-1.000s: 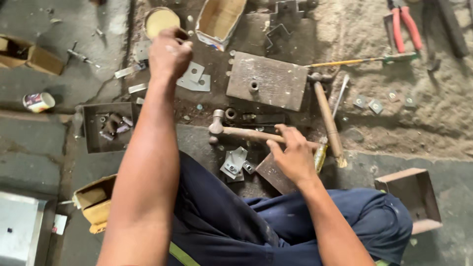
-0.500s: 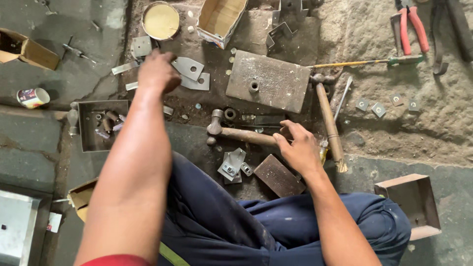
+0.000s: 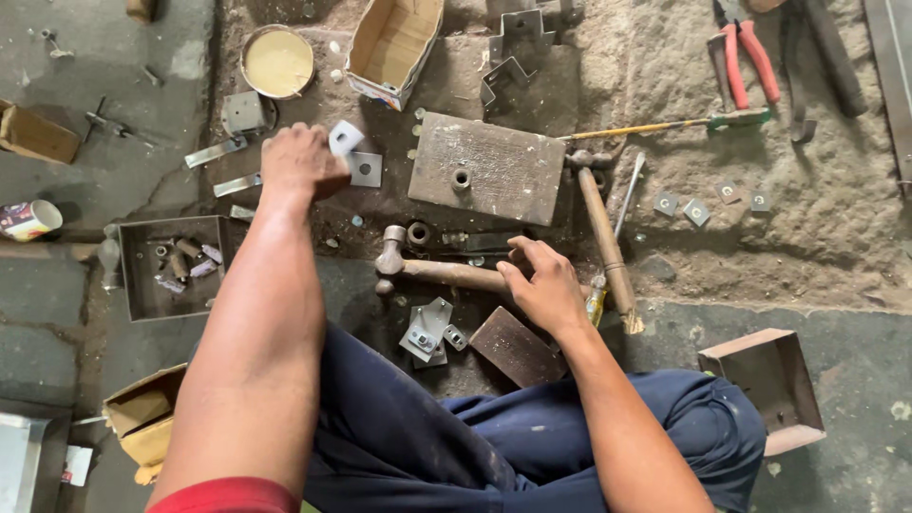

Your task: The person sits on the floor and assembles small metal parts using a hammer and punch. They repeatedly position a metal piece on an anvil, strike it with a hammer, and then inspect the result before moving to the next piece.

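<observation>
tan carton (image 3: 394, 43) — beside yellow tin (image 3: 276, 62)

Single head-worn view — steeply downward, close over lap and floor
</observation>
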